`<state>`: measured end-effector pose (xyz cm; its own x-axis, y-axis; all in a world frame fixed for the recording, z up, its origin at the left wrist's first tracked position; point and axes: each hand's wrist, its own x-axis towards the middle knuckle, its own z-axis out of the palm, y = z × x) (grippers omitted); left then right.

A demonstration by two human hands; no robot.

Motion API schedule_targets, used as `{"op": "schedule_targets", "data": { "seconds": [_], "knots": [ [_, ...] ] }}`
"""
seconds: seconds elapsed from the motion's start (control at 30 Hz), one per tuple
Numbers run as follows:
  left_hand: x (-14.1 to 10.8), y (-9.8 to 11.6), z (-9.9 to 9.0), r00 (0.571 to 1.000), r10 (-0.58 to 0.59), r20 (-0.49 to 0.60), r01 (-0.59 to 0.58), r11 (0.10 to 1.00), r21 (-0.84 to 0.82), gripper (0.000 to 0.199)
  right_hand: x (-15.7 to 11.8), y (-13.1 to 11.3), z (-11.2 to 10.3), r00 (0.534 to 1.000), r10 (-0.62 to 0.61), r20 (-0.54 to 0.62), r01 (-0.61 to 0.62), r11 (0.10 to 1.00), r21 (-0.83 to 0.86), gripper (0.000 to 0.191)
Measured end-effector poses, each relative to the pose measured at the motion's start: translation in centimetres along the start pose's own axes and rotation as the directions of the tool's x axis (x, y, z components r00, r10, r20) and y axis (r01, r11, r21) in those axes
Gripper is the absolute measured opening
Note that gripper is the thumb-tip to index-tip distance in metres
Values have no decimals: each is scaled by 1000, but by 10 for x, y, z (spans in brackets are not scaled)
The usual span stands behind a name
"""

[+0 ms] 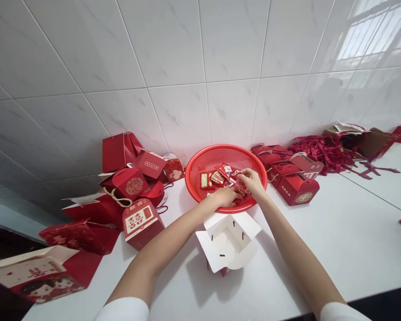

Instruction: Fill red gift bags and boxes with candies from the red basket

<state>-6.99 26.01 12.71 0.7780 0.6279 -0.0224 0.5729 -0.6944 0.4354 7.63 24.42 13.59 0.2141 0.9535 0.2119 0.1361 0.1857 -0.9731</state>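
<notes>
Small red shiny packets (217, 178) lie in a round red plastic basket (225, 156) near the back edge of the flat white counter (350, 223), behind an open white-lined card box (226, 243).

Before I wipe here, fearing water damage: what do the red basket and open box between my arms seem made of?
The red basket looks like glossy plastic: shiny rim, perforated wall. The open box is probably matte paperboard: thin, folded-out white flaps.

left hand (225, 196) | right hand (250, 180) | at packets (217, 178) in red basket (214, 156)
</notes>
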Motion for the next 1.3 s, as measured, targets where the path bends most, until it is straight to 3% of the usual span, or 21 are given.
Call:
{"op": "schedule_targets", "data": {
  "seconds": [0.13,0.3,0.43,0.57,0.7,0.8,0.87,1.07,1.2,1.3],
  "knots": [
    [-3,-2,0,994,-110,1,109,987,118,17,0,0,1,1000,-16,0,16,1000,9,15],
    [-8,-3,-6,978,-207,-24,208,970,126,24,-3,-4,3,1000,-11,18,10,999,39,13],
    [-7,-2,-12,971,-224,-82,230,969,84,9,-5,-8,3,1000,2,28,-4,997,77,12],
    [-7,-1,-23,949,-241,-204,249,968,15,26,-7,-10,3,999,26,45,-31,992,121,13],
    [-11,-4,-31,869,-271,-414,215,961,-176,24,-8,-13,2,994,78,71,-90,981,174,16],
    [-13,-3,-30,779,-291,-555,50,912,-407,29,-10,-17,1,988,125,90,-141,966,215,17],
    [-14,-2,-28,763,-267,-588,-37,891,-453,37,-11,-19,1,984,151,100,-171,957,236,18],
    [-19,8,-30,796,-102,-596,-129,934,-332,26,-14,-24,1,973,210,91,-227,937,266,25],
    [-20,10,-30,856,-15,-517,-154,947,-283,25,-16,-25,1,976,199,90,-217,934,286,31],
    [-20,8,-29,900,-23,-435,-101,960,-260,29,-17,-24,0,977,189,99,-211,926,312,34]
  ]
}}
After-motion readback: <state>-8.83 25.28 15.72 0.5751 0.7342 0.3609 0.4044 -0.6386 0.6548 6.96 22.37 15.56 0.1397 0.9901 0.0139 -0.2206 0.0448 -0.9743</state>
